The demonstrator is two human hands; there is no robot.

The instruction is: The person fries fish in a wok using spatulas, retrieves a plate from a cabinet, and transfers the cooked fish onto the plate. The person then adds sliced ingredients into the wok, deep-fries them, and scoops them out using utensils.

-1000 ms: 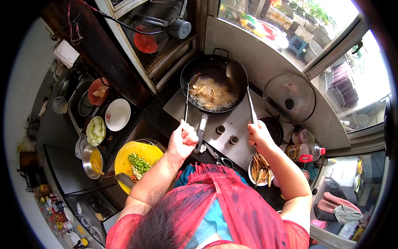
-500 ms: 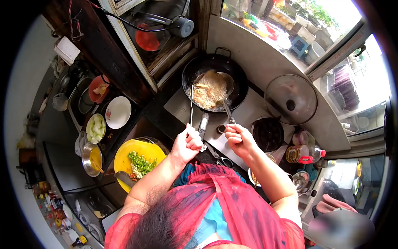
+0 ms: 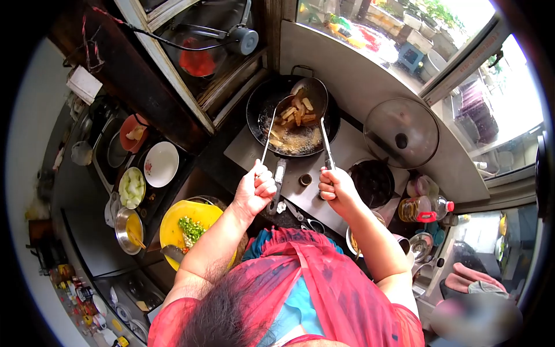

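Note:
A black wok (image 3: 254, 113) with bubbling oil (image 3: 298, 141) stands on the stove. My right hand (image 3: 337, 186) is closed round the handle of a skimmer (image 3: 316, 95), its bowl tilted over the wok's far side. Browned, stick-shaped fried pieces (image 3: 302, 111) lie in and against the bowl. My left hand (image 3: 256, 188) grips a thin-handled metal utensil (image 3: 269, 136); its head reaches in among the pieces, and its kind is hard to make out. Between my hands the wok's own handle (image 3: 278, 176) points toward me, untouched.
Chopped green and red peppers (image 3: 191, 230) and a knife (image 3: 173, 253) lie on a yellow board (image 3: 173, 217) at left. A white plate (image 3: 162, 165) and cut pale-green vegetables (image 3: 132, 188) stand beyond. At right are a glass lid (image 3: 400, 133), a dark pot (image 3: 372, 184) and an oil bottle (image 3: 416, 209).
The skimmer has risen and tilted toward the wok's far side, gathering browned pieces. Vigorous foam has given way to visible oil. My left hand's utensil has moved in toward the pieces.

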